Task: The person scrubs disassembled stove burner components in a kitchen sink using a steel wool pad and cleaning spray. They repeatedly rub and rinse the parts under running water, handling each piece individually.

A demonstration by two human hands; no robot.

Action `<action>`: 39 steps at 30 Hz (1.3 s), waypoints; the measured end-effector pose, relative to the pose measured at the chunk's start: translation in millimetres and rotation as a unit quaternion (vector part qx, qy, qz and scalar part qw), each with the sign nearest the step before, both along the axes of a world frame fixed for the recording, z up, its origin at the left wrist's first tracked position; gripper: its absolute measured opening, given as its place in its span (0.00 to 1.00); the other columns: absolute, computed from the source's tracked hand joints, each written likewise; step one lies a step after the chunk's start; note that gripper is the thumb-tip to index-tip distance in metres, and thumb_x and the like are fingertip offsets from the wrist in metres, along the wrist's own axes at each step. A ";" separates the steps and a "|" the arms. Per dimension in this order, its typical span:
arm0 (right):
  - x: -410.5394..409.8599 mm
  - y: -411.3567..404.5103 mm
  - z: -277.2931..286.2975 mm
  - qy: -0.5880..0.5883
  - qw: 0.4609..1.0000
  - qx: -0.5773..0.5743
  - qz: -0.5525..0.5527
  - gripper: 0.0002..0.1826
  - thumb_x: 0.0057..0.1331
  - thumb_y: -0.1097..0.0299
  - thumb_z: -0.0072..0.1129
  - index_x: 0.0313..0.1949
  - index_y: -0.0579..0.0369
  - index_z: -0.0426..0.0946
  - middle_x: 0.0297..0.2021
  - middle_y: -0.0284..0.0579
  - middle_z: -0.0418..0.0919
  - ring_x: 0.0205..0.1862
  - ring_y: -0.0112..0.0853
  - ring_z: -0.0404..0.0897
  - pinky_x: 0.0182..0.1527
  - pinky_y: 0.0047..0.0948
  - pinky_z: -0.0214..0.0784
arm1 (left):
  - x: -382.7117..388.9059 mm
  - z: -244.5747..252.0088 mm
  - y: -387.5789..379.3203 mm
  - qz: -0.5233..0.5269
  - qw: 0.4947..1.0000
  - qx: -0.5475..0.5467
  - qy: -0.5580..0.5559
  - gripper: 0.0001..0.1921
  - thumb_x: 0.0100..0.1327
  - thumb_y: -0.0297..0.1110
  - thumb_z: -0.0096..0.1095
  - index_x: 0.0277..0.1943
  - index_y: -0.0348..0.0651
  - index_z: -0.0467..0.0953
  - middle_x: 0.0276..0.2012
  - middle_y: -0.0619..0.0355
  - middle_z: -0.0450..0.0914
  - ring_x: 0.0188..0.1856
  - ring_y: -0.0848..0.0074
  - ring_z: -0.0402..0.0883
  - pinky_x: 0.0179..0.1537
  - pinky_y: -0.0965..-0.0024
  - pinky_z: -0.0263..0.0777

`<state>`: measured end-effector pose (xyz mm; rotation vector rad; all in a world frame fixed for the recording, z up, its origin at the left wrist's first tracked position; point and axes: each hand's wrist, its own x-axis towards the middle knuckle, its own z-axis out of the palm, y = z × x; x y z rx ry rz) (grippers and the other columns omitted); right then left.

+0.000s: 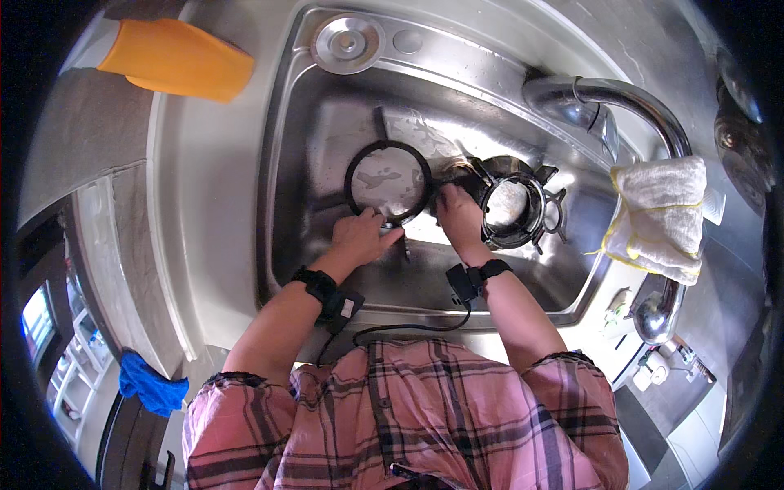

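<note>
A black ring-shaped gas stove pan support (353, 160) with radiating prongs lies in the stainless steel sink (318, 269). My left hand (360, 237) grips the ring's near edge, thumb and fingers around it. On the ring's right side, my right hand (462, 215) has its fingers curled at a prong; whether they hold anything is hidden. Just right of that hand sits a second, taller black pan support (543, 211) with several prongs. A small black ring (554, 217) touches its right side. Behind my right hand a round metal piece (458, 170) is partly covered.
A chrome faucet (649, 101) arches over the sink's right side, draped with a white cloth (661, 214). A metal drain strainer (348, 44) rests on the back ledge. An orange rubber glove (184, 58) lies at the far left; a blue cloth (150, 386) hangs lower left.
</note>
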<state>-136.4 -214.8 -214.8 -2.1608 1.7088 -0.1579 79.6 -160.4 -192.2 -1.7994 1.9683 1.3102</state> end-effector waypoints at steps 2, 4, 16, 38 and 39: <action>-1.2 0.0 -1.3 -0.049 0.985 0.092 -0.134 0.13 0.60 0.63 0.61 0.42 0.53 0.76 0.36 0.51 0.81 0.39 0.47 0.81 0.38 0.42 0.74 | 1.9 -5.6 1.4 -0.051 0.997 -0.048 -0.030 0.20 0.65 0.53 0.55 0.44 0.42 0.77 0.43 0.53 0.76 0.40 0.58 0.81 0.39 0.58 0.75; 1.6 -1.1 -6.5 -0.054 0.960 0.141 -0.237 0.18 0.60 0.59 0.64 0.45 0.56 0.78 0.39 0.53 0.83 0.42 0.46 0.82 0.42 0.39 0.74 | -2.5 -14.6 6.0 -0.090 0.991 -0.080 -0.061 0.17 0.65 0.49 0.57 0.41 0.43 0.77 0.39 0.52 0.76 0.37 0.60 0.81 0.36 0.59 0.75; 10.7 3.7 -22.7 -0.041 0.956 0.230 -0.175 0.12 0.55 0.63 0.67 0.31 0.58 0.78 0.27 0.48 0.82 0.30 0.42 0.82 0.35 0.36 0.72 | -15.8 -48.5 6.3 -0.098 0.984 -0.146 -0.022 0.11 0.60 0.42 0.59 0.34 0.44 0.80 0.34 0.51 0.74 0.29 0.61 0.81 0.29 0.58 0.75; 13.5 7.6 -24.6 -0.065 0.953 0.244 -0.168 0.13 0.56 0.62 0.67 0.34 0.58 0.80 0.29 0.51 0.82 0.32 0.44 0.83 0.35 0.38 0.73 | -17.9 -40.5 4.2 -0.061 0.985 -0.161 -0.012 0.16 0.58 0.49 0.62 0.37 0.44 0.78 0.36 0.52 0.74 0.37 0.60 0.80 0.36 0.60 0.76; 13.3 12.0 -22.5 -0.062 0.959 0.245 -0.129 0.13 0.55 0.62 0.68 0.33 0.57 0.80 0.28 0.51 0.82 0.31 0.45 0.82 0.34 0.39 0.73 | -18.9 -40.7 3.7 -0.060 0.985 -0.161 -0.016 0.16 0.58 0.49 0.62 0.37 0.44 0.78 0.36 0.52 0.74 0.37 0.60 0.80 0.36 0.60 0.76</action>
